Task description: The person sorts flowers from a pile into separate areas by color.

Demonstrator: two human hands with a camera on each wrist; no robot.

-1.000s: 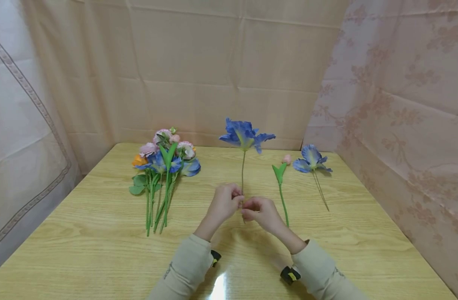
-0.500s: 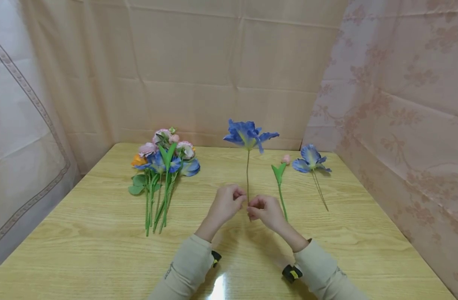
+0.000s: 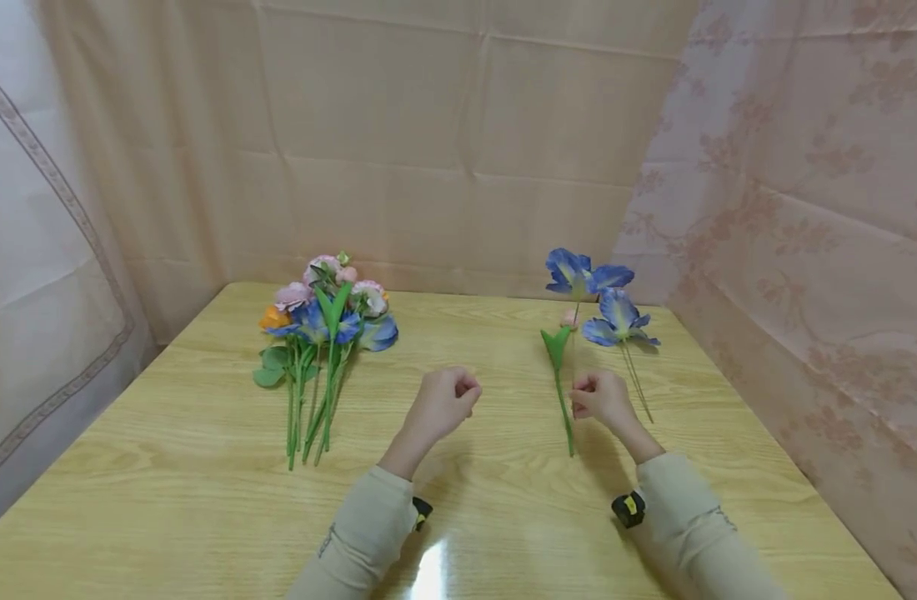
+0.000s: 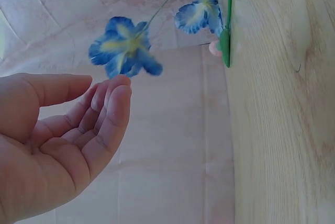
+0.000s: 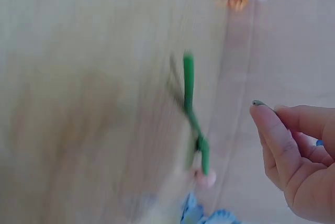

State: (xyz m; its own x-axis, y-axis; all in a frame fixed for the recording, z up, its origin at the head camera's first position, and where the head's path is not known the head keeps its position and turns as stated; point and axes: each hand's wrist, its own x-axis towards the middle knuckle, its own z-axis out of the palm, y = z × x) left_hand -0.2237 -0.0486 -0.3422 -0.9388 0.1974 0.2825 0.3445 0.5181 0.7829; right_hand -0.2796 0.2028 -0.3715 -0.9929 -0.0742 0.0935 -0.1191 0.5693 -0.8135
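Blue iris (image 3: 574, 277), its stem pinched by the right hand (image 3: 605, 400) above the table (image 3: 503, 500), nearer its right edge, seems light, soft-petalled; best held by the stem. Left hand (image 3: 442, 402), loosely curved, holds nothing.

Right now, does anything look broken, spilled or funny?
No, nothing stands out. The flower pile and the green-leafed pink bud lie on the table, and the right fingers hold one blue flower upright.
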